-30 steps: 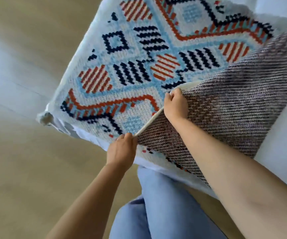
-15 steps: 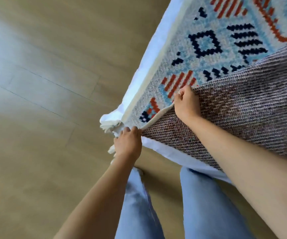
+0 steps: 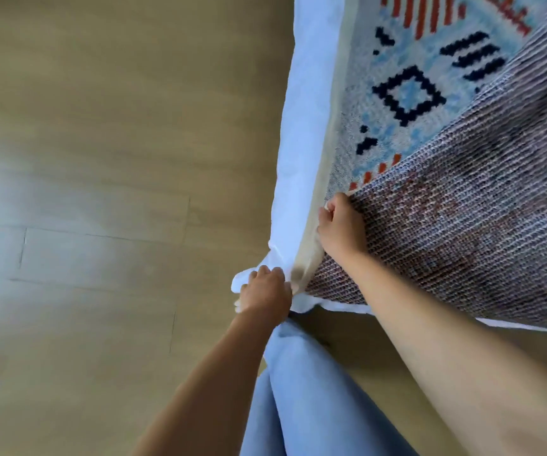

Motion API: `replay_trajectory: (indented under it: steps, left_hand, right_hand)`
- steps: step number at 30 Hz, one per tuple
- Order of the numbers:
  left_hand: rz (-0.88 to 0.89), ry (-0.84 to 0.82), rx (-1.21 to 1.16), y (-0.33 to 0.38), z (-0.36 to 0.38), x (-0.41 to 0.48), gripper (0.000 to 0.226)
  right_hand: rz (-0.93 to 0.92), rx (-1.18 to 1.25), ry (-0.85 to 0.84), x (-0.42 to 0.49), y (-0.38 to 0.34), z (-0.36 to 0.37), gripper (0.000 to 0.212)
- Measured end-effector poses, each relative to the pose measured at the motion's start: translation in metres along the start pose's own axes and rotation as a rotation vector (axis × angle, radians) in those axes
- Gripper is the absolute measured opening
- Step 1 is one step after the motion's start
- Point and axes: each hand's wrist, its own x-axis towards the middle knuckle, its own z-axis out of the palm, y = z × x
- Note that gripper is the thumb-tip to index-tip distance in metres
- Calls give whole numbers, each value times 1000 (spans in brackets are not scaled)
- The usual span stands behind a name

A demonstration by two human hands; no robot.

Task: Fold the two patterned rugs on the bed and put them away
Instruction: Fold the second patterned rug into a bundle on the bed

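A patterned rug (image 3: 407, 93) in pale blue, navy and orange lies on the white bed (image 3: 301, 126) at the upper right. Its near half is folded over, so the grey-brown woven underside (image 3: 482, 205) faces up. My right hand (image 3: 341, 225) grips the folded edge near the bed's left side. My left hand (image 3: 265, 294) grips the corner of the folded edge at the bed's near left corner, over the white sheet. Only one rug is visible.
Light wooden floor (image 3: 101, 192) fills the left and bottom of the view. My legs in blue jeans (image 3: 298, 396) stand at the bed's near edge, below my hands.
Both hands have carried the folded rug edge leftward to the bed's left side. More of the patterned face is covered now, and the view has swung toward the floor.
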Motion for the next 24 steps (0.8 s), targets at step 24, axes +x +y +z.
replay_trajectory:
  steps: [24]
  left_hand:
    - [931,-123,454,173,-302,178,35]
  right_hand:
    - [566,374,558,125,-100,-94,23]
